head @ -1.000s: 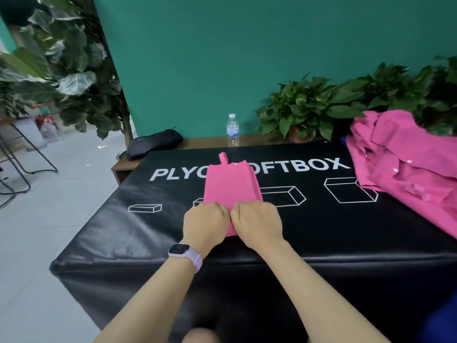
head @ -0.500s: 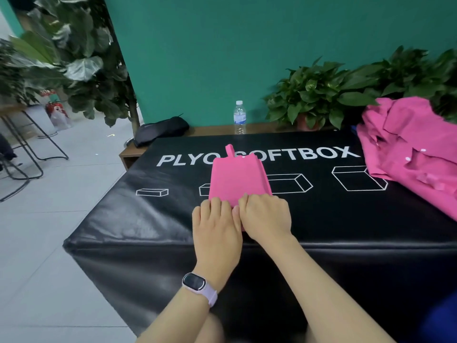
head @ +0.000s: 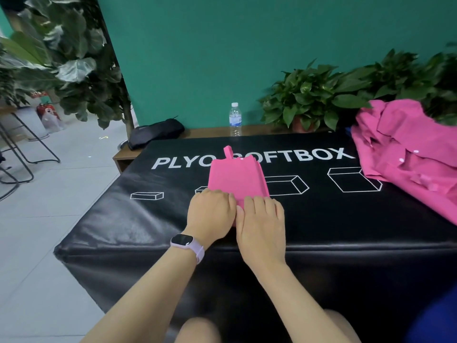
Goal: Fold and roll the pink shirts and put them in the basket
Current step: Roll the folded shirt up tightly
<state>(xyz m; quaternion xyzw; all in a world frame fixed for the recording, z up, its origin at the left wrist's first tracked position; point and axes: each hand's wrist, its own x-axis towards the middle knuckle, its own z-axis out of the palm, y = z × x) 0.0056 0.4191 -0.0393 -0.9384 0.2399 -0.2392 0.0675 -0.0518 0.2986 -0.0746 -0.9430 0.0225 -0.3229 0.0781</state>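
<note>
Head view: the folded pink shirt (head: 237, 177) lies as a narrow strip on the black padded table (head: 123, 219), long axis running away from the person, a small loop at its far end over the printed lettering. The narrow fold fits rolling: a strip of even width should wind into a tidy cylinder.

Left hand (head: 210, 214) and right hand (head: 262, 224) sit side by side on the near end of the strip, touching each other. Left grip: fingers curled down over the near edge of the fabric, knuckles up, holding the started roll. Right grip: fingers lie flatter, extended forward, pressing the cloth. The roll itself is hidden under the hands, so its thickness cannot be told. Two hands across the width likely keep the roll square and stop one side running ahead.

Judgement: step in hand is the start of rolling; most of the strip is not yet rolled.

A heap of unfolded pink shirts (head: 408, 154) rests at the table's right edge, well apart from the work, presumably kept clear so the strip has room. No basket is in view; where the roll goes cannot be told.

A watch (head: 184, 240) is on the left wrist. Behind the table: a water bottle (head: 235, 118), a black bag (head: 155, 131) and potted plants (head: 311, 100) against the green wall.

Risk: soft fabric may skew if pressure is uneven.
</note>
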